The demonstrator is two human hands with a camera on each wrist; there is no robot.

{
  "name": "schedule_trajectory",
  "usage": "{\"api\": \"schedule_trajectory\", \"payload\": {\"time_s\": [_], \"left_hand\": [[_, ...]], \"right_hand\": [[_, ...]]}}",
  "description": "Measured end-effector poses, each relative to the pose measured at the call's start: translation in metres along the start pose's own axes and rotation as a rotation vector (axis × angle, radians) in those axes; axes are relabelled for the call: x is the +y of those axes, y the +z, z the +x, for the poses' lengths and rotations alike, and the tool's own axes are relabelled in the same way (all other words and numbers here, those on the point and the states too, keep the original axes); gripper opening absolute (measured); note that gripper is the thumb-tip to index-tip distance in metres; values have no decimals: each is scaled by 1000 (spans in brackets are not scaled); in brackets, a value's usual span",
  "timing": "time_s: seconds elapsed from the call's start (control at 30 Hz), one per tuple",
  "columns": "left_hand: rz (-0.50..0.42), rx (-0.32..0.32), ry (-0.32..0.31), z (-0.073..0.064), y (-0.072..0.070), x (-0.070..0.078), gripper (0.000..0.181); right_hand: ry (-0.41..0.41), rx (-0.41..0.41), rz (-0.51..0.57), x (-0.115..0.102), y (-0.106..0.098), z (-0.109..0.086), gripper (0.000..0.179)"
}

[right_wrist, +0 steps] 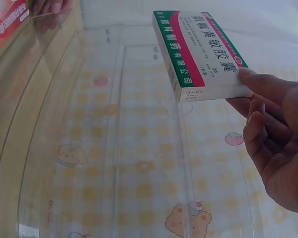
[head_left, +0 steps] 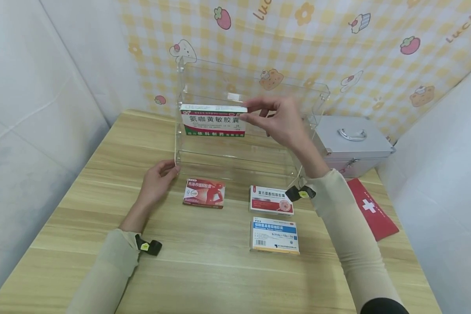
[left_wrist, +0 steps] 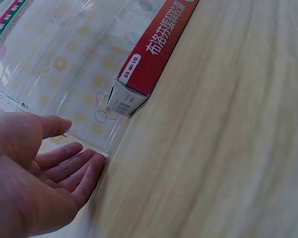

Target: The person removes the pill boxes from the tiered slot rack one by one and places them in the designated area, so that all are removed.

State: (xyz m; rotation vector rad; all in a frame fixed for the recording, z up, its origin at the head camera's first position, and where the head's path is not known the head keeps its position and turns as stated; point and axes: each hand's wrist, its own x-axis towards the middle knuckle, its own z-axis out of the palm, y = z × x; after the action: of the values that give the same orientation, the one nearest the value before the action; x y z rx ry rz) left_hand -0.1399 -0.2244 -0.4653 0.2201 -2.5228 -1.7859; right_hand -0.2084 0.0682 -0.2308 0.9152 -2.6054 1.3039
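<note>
My right hand [head_left: 280, 120] pinches the right end of a white, green and red medicine box [head_left: 213, 121] between thumb and fingers. The box is held in front of the tiers of a clear acrylic display rack [head_left: 235, 163], its printed face toward me. Down at the rack's lower left corner, my left hand [head_left: 157, 181] holds the side panel's edge; the left wrist view shows the thumb [left_wrist: 57, 126] at that edge and the fingers lower along it. A red medicine box [head_left: 204, 193] lies on the table just right of the left hand.
Before the rack lie a white and red medicine box [head_left: 271, 200] and a blue and white one [head_left: 274, 235]. At right stand a silver metal case [head_left: 353, 144] with a handle and a red pouch [head_left: 370, 209] with a white cross. A checked cloth [head_left: 377, 56] hangs behind.
</note>
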Motion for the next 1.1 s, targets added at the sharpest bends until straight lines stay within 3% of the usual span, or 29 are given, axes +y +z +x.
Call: {"api": "schedule_trajectory", "payload": {"time_s": [0.27,0.5,0.8,1.1], "left_hand": [[-1,0,9,1,-1,0,47],[9,10,13,1,0,-1,45],[5,10,9,2,0,-2,44],[13,12,7,2,0,-3,45]], "right_hand": [[-61,-11,47,32,10,2,19],[-115,-19,80,40,14,-4,19],[-35,-30,118,44,24,-16,17],[44,-56,187,25,28,-33,18]]}}
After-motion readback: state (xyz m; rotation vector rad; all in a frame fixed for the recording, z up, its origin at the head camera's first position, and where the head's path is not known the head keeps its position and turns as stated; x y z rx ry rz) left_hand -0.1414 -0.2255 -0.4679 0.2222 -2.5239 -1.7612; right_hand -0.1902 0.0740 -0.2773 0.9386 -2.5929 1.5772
